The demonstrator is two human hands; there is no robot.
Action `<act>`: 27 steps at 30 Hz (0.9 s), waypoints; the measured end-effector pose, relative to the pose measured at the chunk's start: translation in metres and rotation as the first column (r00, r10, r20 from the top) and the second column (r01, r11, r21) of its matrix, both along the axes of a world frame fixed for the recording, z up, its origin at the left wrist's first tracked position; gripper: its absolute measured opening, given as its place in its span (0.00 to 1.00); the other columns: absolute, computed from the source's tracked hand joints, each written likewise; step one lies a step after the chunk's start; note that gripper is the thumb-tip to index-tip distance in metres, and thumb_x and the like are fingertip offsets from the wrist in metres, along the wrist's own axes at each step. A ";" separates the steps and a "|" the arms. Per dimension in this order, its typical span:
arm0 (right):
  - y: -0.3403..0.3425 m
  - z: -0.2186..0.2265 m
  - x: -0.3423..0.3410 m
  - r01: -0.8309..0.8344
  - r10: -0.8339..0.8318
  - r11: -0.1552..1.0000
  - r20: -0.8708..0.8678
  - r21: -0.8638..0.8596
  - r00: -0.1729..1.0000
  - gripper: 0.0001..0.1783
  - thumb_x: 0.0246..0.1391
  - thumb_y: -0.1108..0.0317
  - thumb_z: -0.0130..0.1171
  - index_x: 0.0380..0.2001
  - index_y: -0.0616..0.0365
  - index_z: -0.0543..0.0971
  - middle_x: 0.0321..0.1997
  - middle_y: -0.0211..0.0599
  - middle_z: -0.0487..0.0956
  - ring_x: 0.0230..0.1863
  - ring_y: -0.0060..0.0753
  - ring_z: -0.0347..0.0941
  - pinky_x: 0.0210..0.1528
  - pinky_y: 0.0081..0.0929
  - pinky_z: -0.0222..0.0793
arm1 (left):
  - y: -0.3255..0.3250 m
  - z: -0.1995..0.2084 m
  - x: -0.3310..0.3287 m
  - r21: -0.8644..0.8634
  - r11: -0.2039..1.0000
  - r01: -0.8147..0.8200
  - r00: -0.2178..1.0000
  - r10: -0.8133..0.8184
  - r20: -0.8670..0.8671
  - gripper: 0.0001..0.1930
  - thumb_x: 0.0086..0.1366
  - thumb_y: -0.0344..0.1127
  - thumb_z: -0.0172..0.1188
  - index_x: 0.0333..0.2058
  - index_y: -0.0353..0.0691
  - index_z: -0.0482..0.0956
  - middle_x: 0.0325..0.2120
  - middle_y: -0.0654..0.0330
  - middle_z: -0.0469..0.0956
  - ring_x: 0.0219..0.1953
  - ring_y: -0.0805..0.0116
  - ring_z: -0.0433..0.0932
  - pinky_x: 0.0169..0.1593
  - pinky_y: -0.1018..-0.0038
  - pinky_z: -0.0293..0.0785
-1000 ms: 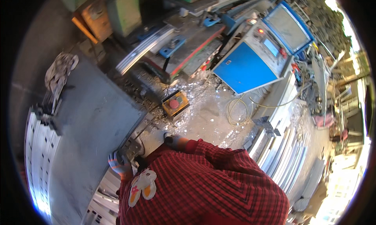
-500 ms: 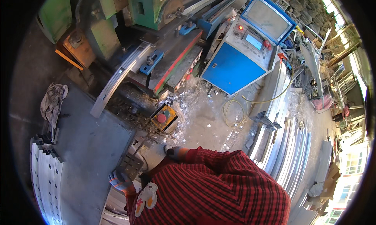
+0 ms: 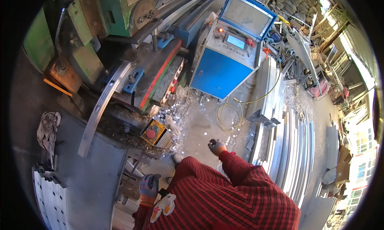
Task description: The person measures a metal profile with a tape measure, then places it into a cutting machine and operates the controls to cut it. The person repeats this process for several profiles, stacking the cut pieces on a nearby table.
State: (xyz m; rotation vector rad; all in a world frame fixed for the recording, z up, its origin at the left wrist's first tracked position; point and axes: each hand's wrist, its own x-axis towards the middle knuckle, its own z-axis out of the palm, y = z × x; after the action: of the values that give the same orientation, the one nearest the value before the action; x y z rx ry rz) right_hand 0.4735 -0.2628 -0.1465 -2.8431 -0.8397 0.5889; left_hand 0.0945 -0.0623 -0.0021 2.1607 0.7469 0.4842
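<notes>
I have my left hand (image 3: pixel 149 188) beside the bench (image 3: pixel 92 178), grip loosely spread; my right hand (image 3: pixel 217 146) reaches forward, curled, contents unreadable from here. The button box (image 3: pixel 153 132) stands right of the metal bar (image 3: pixel 100 111).

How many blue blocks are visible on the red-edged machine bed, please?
2: a nearer block right of the silver bar, and a farther block beside an upright post. The machine may hide others.

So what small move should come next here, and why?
Perhaps bring the left hand toward the near end of the metal profile: the hand looks empty, and the profile juts from the green machine over the grey table.
</notes>
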 end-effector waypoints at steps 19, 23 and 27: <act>0.137 0.104 0.691 0.357 -0.418 0.908 0.517 0.218 0.747 0.42 0.53 0.36 0.58 0.67 0.40 0.66 0.65 0.43 0.69 0.65 0.56 0.63 0.65 0.59 0.59 | -0.093 -0.094 0.274 -0.025 0.999 -0.035 0.972 0.029 -0.233 0.16 0.61 0.38 0.59 0.47 0.40 0.80 0.39 0.47 0.82 0.44 0.46 0.80 0.45 0.59 0.78; 0.163 0.104 0.772 0.258 -0.424 0.896 0.525 0.360 0.738 0.44 0.49 0.37 0.61 0.66 0.41 0.66 0.67 0.42 0.68 0.66 0.55 0.64 0.64 0.57 0.62 | -0.092 -0.059 0.323 -0.097 0.994 -0.040 0.848 -0.018 -0.529 0.13 0.58 0.41 0.59 0.39 0.43 0.80 0.38 0.47 0.80 0.40 0.43 0.79 0.43 0.56 0.77; 0.121 0.070 0.916 0.088 -0.181 0.982 0.704 0.167 0.687 0.46 0.49 0.47 0.60 0.70 0.50 0.61 0.66 0.43 0.70 0.65 0.44 0.68 0.63 0.43 0.67 | -0.073 -0.045 0.368 -0.230 0.928 -0.292 0.882 0.168 -0.441 0.12 0.59 0.44 0.56 0.29 0.41 0.77 0.28 0.46 0.76 0.37 0.40 0.75 0.40 0.53 0.71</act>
State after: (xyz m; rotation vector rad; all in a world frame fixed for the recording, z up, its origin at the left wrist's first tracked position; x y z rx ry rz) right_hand 1.3900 -0.1419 -0.0764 -2.9607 -0.6838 -0.6454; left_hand 0.4624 -0.1358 -0.0468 1.9181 1.2429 0.0162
